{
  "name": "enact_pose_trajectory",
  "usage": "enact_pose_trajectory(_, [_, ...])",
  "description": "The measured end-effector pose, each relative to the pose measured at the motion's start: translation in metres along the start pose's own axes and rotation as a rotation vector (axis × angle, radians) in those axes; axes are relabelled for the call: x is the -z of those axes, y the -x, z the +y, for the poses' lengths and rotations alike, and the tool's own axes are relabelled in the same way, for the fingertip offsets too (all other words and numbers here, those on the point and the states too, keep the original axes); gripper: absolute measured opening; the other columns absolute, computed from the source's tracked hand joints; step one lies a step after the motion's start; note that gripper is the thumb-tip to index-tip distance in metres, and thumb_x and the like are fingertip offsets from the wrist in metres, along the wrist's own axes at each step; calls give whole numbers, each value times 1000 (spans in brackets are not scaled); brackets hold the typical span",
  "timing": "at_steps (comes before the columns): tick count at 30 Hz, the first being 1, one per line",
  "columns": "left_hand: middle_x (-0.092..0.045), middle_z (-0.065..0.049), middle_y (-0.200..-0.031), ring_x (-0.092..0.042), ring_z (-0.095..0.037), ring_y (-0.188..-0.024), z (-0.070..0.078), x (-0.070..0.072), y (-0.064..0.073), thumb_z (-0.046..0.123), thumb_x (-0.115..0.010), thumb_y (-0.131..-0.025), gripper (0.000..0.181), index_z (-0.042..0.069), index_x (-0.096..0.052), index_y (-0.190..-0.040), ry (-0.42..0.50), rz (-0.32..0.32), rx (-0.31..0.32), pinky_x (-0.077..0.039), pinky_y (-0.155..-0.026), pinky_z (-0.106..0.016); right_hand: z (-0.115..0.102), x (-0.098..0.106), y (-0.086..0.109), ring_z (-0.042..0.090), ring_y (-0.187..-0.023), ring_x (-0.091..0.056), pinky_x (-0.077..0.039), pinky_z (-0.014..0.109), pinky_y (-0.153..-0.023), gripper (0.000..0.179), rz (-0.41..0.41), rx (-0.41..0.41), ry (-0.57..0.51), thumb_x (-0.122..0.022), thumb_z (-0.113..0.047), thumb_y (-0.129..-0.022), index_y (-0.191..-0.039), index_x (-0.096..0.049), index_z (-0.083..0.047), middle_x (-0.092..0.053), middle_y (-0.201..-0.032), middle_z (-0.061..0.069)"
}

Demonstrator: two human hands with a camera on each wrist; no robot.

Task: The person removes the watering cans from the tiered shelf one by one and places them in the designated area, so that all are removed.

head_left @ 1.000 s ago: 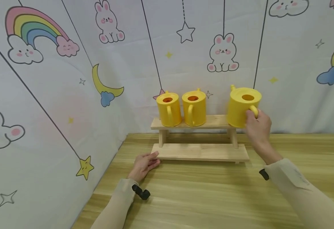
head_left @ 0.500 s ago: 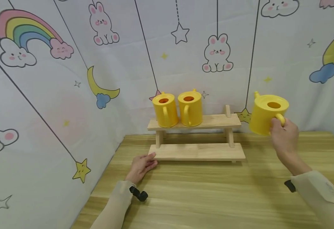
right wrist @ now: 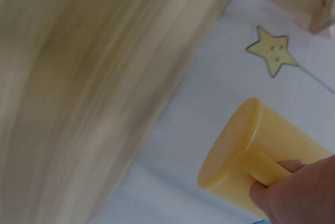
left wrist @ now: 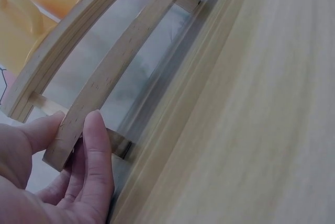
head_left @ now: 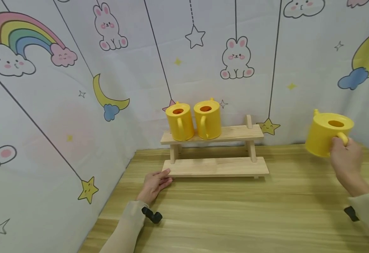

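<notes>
My right hand (head_left: 347,163) holds a yellow watering can (head_left: 321,137) by its handle, in the air at the right of the head view. In the right wrist view the can's flat base (right wrist: 227,143) shows, with fingers curled round the handle. My left hand (head_left: 153,185) pinches the left end of the lower board (head_left: 216,167) of a two-step wooden rack. The left wrist view shows the thumb and fingers on opposite faces of that board (left wrist: 112,67). Two more yellow watering cans, one at the left (head_left: 180,124) and one beside it (head_left: 210,121), stand upright on the upper board (head_left: 238,133).
The rack stands on a wood-grain table (head_left: 222,214) near its back edge. A white cloth backdrop (head_left: 203,77) with printed rabbits, stars and clouds hangs behind and along the left. A short wooden post (head_left: 249,121) sticks up at the upper board's right end.
My right hand has lifted the watering can off the upper board's right end and carried it rightward, somewhat lower. The left hand keeps its grip on the rack. The head view has shifted slightly.
</notes>
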State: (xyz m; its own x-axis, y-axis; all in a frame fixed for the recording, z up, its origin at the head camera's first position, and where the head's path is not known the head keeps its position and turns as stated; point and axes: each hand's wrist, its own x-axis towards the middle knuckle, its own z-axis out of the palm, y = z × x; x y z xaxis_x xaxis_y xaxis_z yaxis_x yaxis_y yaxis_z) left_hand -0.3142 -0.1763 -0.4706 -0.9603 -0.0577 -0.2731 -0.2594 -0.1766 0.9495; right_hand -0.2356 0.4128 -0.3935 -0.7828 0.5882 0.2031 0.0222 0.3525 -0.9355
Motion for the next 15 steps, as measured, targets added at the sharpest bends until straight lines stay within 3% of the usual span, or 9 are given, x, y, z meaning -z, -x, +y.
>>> enact_pose_trajectory(15, [-70, -9, -108, -75, -8, -82, 5, 3, -3, 12, -71, -108, 61, -16, -43, -155, -9, -8, -2, -67, -81, -18, 37, 30, -26, 13, -44, -40, -36, 27, -43, 52, 95, -98, 159, -34, -32, -108, -63, -49, -12, -44, -47, -16])
